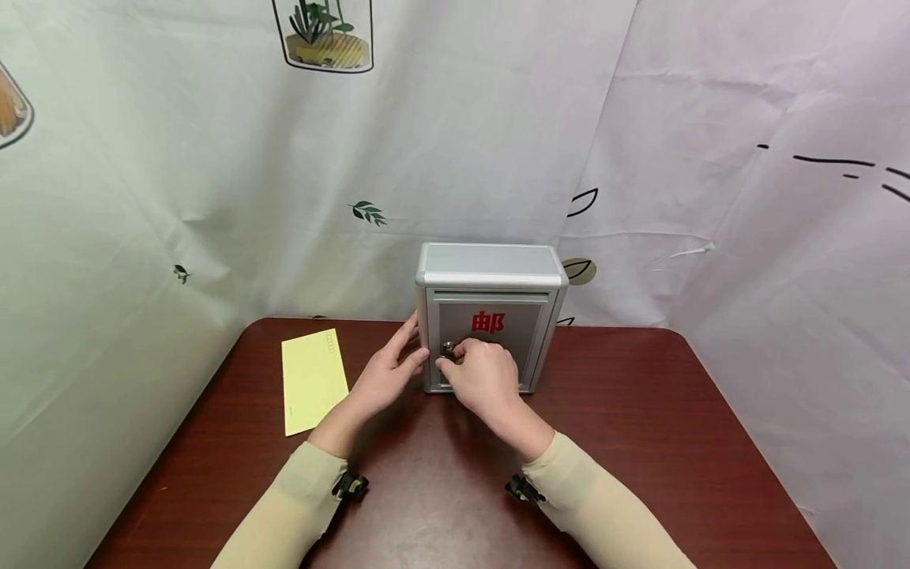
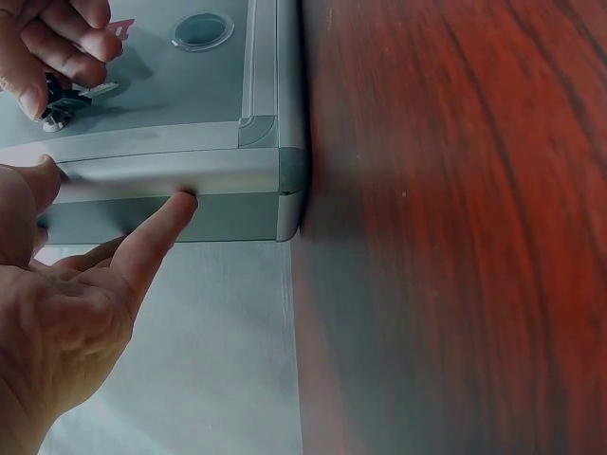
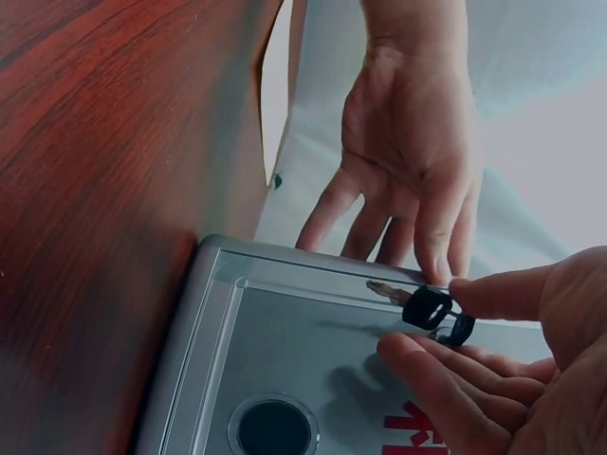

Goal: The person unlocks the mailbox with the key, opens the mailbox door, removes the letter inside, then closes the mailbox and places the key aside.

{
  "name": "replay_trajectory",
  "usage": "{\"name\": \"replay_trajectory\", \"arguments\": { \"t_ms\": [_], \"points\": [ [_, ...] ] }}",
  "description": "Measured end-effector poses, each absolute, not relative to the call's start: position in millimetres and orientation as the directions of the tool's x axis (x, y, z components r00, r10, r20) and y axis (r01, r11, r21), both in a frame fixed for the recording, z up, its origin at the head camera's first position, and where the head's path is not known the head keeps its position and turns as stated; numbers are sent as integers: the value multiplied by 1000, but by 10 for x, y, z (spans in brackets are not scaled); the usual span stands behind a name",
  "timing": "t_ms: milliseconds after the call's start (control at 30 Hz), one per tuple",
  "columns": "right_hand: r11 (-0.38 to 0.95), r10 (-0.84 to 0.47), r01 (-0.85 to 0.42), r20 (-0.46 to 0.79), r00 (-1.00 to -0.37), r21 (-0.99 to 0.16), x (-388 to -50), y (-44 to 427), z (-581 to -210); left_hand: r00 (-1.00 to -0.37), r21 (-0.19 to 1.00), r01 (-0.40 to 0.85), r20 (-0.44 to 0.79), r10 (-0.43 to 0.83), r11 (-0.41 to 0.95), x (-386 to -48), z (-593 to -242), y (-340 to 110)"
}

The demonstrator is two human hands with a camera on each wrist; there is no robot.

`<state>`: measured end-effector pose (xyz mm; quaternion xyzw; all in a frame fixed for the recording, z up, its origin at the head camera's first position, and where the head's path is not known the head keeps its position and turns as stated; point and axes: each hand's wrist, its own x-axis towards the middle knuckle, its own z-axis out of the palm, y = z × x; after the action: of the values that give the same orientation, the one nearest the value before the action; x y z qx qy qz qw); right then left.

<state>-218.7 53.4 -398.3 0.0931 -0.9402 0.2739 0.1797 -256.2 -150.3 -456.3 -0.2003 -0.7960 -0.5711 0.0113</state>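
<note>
A silver-grey metal mailbox with a red character on its door stands upright on the table. My left hand rests on its left side, fingers extended along the side wall and thumb at the front edge. My right hand is at the lock on the left part of the door. There it pinches a black-headed key between thumb and fingers. A second black-headed key hangs beside it, its metal blade pointing away. How deep the pinched key sits in the lock is hidden by the fingers.
A yellow envelope lies flat on the reddish-brown table, left of the left hand. A white printed cloth hangs behind the table and along both sides. A round dark window sits low on the mailbox door.
</note>
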Motion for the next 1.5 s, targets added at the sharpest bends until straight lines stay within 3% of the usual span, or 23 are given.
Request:
{"name": "replay_trajectory", "arguments": {
  "t_ms": [567, 1500],
  "points": [
    [901, -167, -339, 505, -847, -271, -2170, 498, -4027, -922, 900, 331, 246, 299, 282, -2571, -4557, -1508],
    [887, -169, -360, 522, -836, -290, -2172, 534, -4093, -922, 900, 330, 243, 303, 283, -2555, -4557, -1509]
  ]
}}
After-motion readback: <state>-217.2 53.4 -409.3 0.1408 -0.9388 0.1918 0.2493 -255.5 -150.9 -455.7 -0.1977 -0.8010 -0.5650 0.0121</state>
